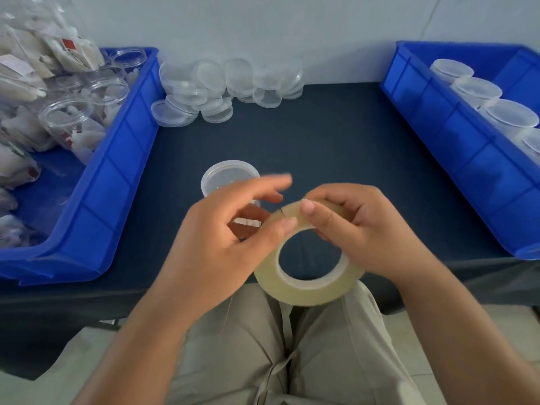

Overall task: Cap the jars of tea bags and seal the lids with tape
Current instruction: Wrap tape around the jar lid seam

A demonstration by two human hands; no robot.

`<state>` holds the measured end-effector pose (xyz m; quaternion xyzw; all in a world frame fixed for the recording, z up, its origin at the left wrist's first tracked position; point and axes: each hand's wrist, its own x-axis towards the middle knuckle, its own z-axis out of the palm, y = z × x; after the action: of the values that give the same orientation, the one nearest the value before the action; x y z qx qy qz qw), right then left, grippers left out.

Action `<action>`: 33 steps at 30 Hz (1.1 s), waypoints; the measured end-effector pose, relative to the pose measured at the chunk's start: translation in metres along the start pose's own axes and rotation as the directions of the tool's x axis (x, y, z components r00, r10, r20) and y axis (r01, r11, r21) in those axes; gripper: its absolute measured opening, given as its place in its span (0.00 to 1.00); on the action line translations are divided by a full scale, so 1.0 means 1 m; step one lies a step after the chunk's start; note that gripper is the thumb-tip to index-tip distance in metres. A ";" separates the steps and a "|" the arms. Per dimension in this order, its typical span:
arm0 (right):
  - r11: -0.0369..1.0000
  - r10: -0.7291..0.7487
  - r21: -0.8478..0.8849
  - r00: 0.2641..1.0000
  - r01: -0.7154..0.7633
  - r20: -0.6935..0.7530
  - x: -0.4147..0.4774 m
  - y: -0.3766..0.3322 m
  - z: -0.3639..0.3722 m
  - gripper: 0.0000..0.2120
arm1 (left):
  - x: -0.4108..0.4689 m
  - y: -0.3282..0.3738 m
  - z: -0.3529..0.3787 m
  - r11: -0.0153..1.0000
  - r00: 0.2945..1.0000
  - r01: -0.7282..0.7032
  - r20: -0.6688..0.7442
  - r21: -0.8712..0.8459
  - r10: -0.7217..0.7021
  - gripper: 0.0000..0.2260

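1. Head view, looking down on the work surface. Count: one tape roll (pixel 306 277), clear, held above the table's near edge and the person's lap.
2. Right hand (pixel 362 229): thumb on the roll's outer face at the top, fingers curled round the band. This is a firm grip.
3. Left hand (pixel 216 238): thumb tip rests on the roll's outer face just beside the right thumb. The index finger is stretched forward and blurred, the other fingers loosely bent behind the roll's edge. Cannot tell whether they close on the tape.
4. One capped jar (pixel 229 178) stands upright on the table just beyond the left hand, its lower part hidden by the fingers.
5. Two blue bins. The left bin (pixel 117 171) holds open jars (pixel 108 89) with tea bags inside; at least three open rims are plain, and more are hidden. A clear sack of tea bags (pixel 43 45) lies over its far corner.
6. The right bin (pixel 438 127) has four lidded jars (pixel 476 90) in a row, the nearest cut off by the frame edge.
7. A heap of loose lids (pixel 228 83) lies at the table's far edge between the bins. They overlap, so the exact count is not readable, but it is well over ten.
8. Surface: table (pixel 336 147) covered in dark blue cloth.
9. Room: pale plain wall (pixel 263 24) behind, light floor tiles (pixel 420 346) below.
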<state>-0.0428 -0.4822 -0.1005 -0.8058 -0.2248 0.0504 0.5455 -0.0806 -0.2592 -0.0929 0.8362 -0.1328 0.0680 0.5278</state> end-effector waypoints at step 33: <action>0.948 0.274 0.000 0.812 -0.319 0.516 0.014 0.022 -0.008 0.18 | 0.014 0.009 -0.019 0.775 0.871 -0.241 0.483 0.584 -0.093 0.10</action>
<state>-0.0210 -0.4904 -0.1149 -0.7643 -0.2300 0.3554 0.4865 -0.0696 -0.2477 -0.0736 0.9466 -0.2644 -0.0826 0.1650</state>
